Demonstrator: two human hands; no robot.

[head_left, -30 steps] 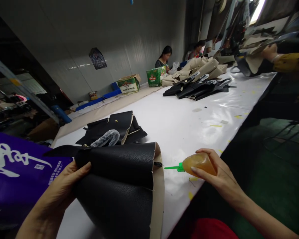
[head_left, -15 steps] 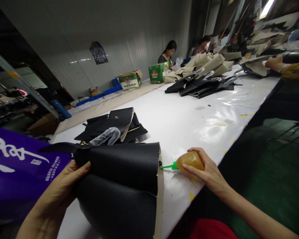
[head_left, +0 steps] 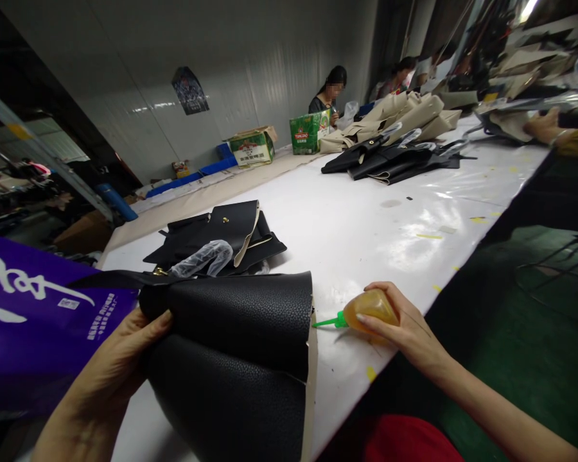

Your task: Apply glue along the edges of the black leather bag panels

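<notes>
My left hand point(head_left: 118, 366) grips the left side of a black leather bag piece point(head_left: 236, 359) with a beige lining edge, folded over the near end of the white table point(head_left: 366, 231). My right hand point(head_left: 404, 327) is closed round a small amber glue bottle point(head_left: 368, 308). The bottle's green nozzle point(head_left: 325, 321) points left and its tip almost touches the bag piece's right edge.
A purple bag point(head_left: 33, 321) with white lettering lies at the left. Black bag parts with a plastic-wrapped handle point(head_left: 221, 240) lie behind my piece. Further along are black and beige pieces point(head_left: 395, 138), two cardboard boxes point(head_left: 279, 141) and seated people. Another person's hand point(head_left: 544, 125) is at the right.
My right hand has brought the glue bottle left, so the nozzle tip now reaches the bag piece's edge. The camera has turned slightly. My left hand keeps its grip.
</notes>
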